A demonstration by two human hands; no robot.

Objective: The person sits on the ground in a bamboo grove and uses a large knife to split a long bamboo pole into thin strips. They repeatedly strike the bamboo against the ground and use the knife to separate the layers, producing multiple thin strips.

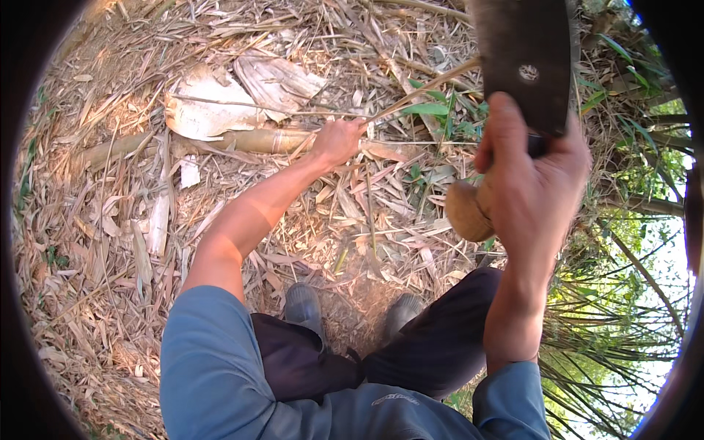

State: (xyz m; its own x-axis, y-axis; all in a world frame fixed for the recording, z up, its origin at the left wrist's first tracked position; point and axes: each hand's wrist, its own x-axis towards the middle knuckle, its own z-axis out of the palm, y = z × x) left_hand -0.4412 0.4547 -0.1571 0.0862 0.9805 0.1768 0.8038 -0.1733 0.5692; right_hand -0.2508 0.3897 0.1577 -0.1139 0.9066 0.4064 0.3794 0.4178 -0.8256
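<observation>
In my right hand (524, 180) is a machete, raised high at the right, its fingers wrapped round the handle. Its broad dark blade (524, 51) points away from me and runs out of the top of the view, while the rounded wooden handle end (469, 213) sticks out below my fingers. My left hand (339, 141) reaches forward, closed round a thin bamboo branch (422, 94) that slants up to the right and passes behind the blade. Beside that hand, a thicker bamboo pole (271, 140) lies along the ground to the left.
Pale, dry bamboo sheaths (209, 103) lie against the pole. Dry leaves and twigs cover the ground. A few green leaves (429, 108) grow under the branch. Thin green stems (609, 345) crowd the right side. My boots (303, 308) stand close behind the litter.
</observation>
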